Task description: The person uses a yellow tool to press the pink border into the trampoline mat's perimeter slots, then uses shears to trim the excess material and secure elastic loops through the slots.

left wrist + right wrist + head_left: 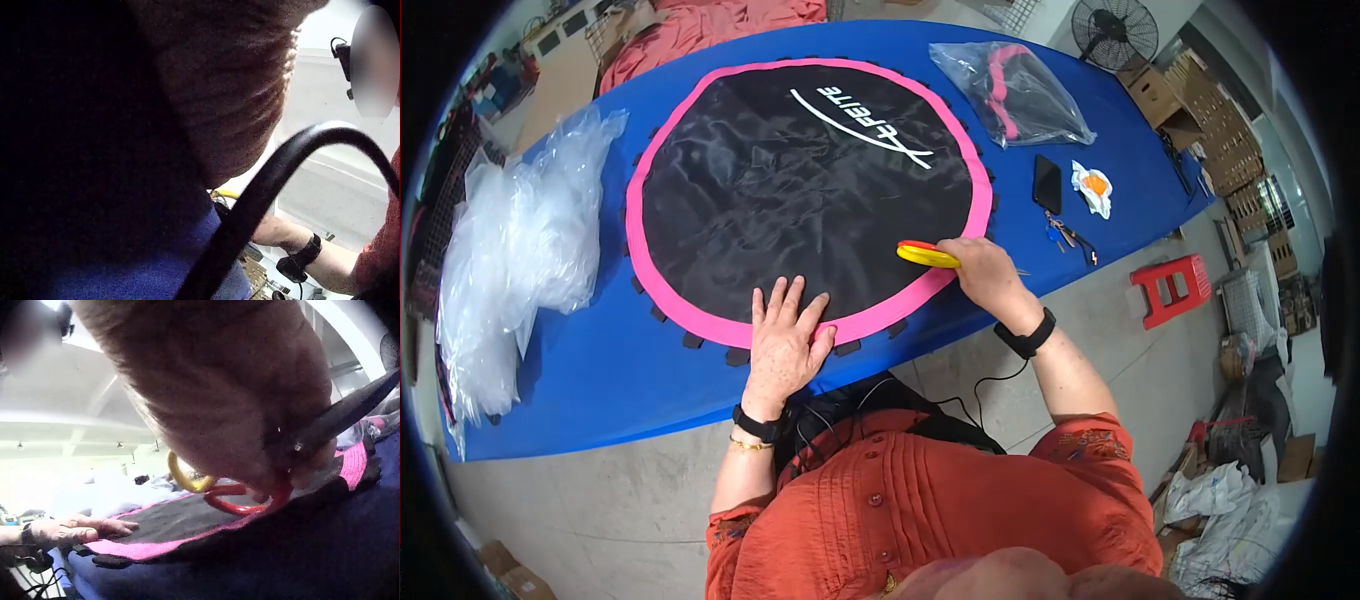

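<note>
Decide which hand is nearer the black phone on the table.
Right. The right hand, gripping scissors, lies below-left of the phone; the left hand rests flat on the mat, farther left.

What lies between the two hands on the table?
Only the round mat, its black cloth and pink border, in the head view; the left hand lies flat, the right hand grips scissors.
</note>
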`<state>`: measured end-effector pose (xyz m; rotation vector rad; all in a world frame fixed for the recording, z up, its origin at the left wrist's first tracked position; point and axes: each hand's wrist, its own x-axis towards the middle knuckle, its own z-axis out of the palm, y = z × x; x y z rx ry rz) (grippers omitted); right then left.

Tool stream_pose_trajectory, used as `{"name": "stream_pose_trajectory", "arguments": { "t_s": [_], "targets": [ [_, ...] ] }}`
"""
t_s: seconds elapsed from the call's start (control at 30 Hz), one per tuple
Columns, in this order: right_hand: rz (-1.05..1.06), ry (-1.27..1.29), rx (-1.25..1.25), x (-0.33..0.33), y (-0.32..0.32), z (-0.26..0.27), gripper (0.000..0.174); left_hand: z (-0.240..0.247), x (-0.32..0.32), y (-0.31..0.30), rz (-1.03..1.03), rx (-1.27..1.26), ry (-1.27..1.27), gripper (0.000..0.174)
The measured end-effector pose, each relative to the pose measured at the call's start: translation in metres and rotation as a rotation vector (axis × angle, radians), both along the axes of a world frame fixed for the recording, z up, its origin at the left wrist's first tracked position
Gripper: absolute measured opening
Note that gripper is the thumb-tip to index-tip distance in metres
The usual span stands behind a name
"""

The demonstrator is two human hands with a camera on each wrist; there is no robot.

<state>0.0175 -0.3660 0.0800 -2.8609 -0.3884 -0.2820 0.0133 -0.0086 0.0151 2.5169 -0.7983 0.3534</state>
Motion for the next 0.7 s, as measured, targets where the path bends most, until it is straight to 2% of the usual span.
{"name": "stream_pose_trajectory", "arguments": {
  "t_s": [0.2, 0.37, 0.7],
  "targets": [
    [-0.043, -0.045, 0.065, -0.009, 0.005, -0.012, 0.029, 0.001, 0.001, 0.0, -0.003, 0.017, 0.008, 0.05],
    [-0.087, -0.203, 0.077, -0.013, 0.009, -0.03, 0.029, 0.004, 0.0, 0.0, -0.001, 0.025, 0.034, 0.051],
    [-0.116, -0.217, 0.075, -0.018, 0.014, -0.034, 0.032, 0.007, 0.0, 0.0, 0.0, 0.032, 0.045, 0.051]
  ]
}}
